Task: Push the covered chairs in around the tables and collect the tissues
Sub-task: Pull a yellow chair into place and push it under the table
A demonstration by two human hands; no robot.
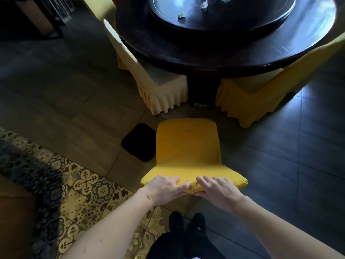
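A chair in a bright yellow cover (pixel 187 146) stands on the floor in front of me, apart from the round dark table (pixel 214 58). My left hand (pixel 164 188) and my right hand (pixel 217 189) both grip the top edge of its backrest, fingers over the front and thumbs underneath. Two crumpled white tissues (pixel 181 15) (pixel 204 4) lie on the dark turntable (pixel 224 14) at the table's centre. A pale yellow covered chair (pixel 149 75) is tucked in at the table's left. A deeper yellow covered chair (pixel 261 90) sits tucked in at its right.
A small black bin (pixel 139 142) stands on the floor just left of the chair I hold. Patterned tiles (pixel 82 184) run along the lower left. Dark furniture (pixel 31 17) stands at the far left. My dark shoes (pixel 186 223) are behind the chair.
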